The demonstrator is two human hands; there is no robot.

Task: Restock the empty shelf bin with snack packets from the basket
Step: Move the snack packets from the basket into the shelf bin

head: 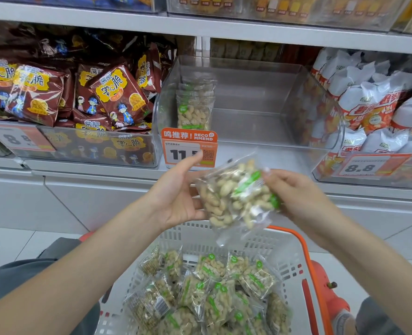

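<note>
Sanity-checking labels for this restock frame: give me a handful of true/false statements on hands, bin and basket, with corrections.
1. Both hands are on one peanut packet. True: the left hand supports its left edge and the right hand pinches its right side.
2. The clear shelf bin is completely empty. False: a few peanut packets already stand at its left end.
3. The basket still holds many peanut packets. True.
4. The held packet is already inside the bin. False: it is in front of the shelf, above the basket.
5. The bin to the left holds white bags. False: it holds dark red snack bags; the white bags are on the right.
</note>
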